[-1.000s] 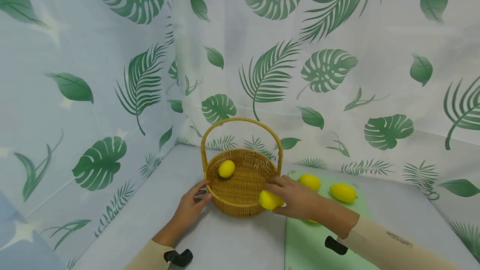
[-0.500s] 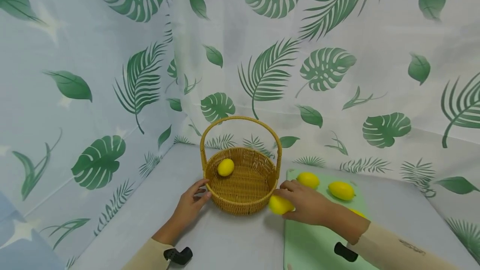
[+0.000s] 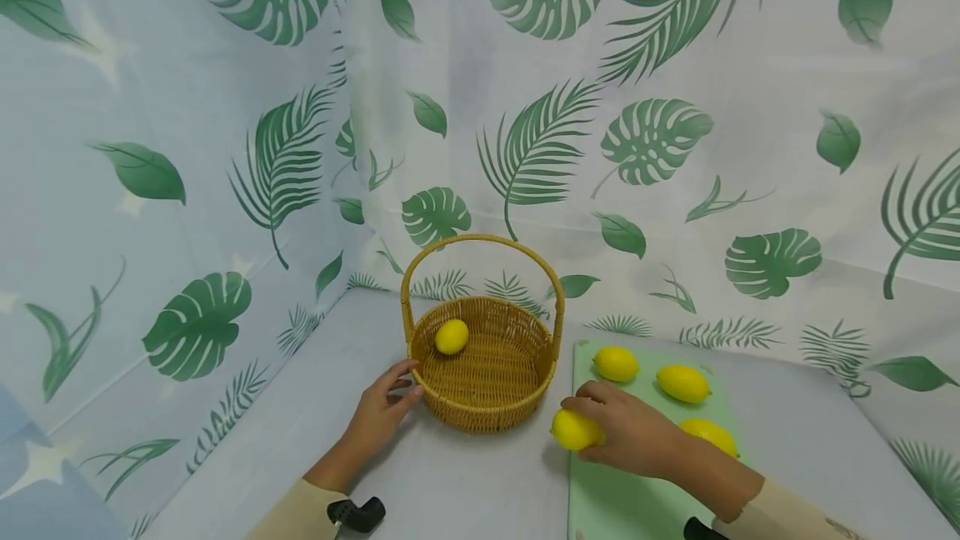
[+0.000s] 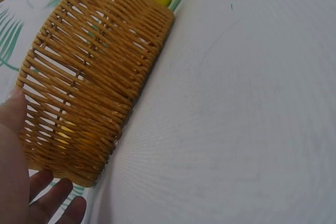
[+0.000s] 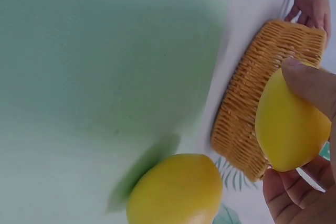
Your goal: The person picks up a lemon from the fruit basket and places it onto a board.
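My right hand (image 3: 626,432) holds a yellow lemon (image 3: 576,430) between thumb and fingers, just above the left edge of the green board (image 3: 622,498). In the right wrist view this lemon (image 5: 289,121) appears against the outer wall of the basket. The round wicker basket (image 3: 483,419), with its tall arched handle, stands left of the board. One lemon (image 3: 452,337) lies inside it at the left. At the basket's left side, my left hand (image 3: 378,411) holds the rim and wall; its thumb (image 4: 13,111) touches the rim in the left wrist view.
Three more lemons rest on the board: one at the back left (image 3: 617,363), another lemon (image 3: 683,383) to its right, and a nearer lemon (image 3: 708,436) partly hidden by the right arm. A leaf-patterned curtain (image 3: 465,157) rises behind the white table (image 3: 465,490).
The right hand has drawn the lemon away from the basket's right rim, rightward and nearer to me. The left hand and the basket stay where they were.
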Motion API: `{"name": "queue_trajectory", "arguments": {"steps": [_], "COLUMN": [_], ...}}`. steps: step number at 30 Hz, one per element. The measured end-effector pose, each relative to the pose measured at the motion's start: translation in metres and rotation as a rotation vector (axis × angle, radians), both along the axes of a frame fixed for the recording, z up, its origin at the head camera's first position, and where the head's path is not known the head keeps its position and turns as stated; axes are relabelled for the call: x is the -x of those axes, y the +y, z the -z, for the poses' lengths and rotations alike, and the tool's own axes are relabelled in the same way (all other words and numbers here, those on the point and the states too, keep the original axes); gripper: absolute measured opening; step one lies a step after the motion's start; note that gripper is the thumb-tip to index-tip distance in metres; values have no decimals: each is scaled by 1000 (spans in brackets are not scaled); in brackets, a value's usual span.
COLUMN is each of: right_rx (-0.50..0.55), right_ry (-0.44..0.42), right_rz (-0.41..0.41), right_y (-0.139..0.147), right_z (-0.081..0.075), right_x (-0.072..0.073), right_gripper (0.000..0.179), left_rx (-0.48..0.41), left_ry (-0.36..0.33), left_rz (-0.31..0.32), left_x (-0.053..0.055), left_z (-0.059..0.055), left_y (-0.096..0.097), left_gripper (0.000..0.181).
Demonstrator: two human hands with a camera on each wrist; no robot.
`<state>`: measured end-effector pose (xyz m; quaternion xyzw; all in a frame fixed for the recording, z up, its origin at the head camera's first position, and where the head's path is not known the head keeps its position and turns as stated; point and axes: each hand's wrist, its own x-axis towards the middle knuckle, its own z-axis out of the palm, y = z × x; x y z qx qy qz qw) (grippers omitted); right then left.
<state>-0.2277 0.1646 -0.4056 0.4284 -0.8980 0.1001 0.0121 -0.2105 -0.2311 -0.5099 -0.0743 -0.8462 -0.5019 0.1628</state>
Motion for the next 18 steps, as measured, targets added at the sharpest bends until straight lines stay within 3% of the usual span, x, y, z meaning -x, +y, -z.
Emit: {"name": "queue_trajectory", "arguments": {"steps": [7, 12, 18], "right_rx": [28, 46, 47], "right_ry": [-4, -49, -19], "right_rz": [77, 123, 159], "right_y": [10, 16, 24], "right_z": [1, 5, 11], "right_x": [-7, -15, -25], "right_gripper": [58, 59, 59], "left_rx": [2, -5, -12], "left_ry": [6, 18, 24], "left_rz": [6, -2, 9], "left_x": [2, 1, 0], "left_z": [-3, 1, 0], "left_y": [0, 0, 0], "left_gripper": [57, 55, 53]}}
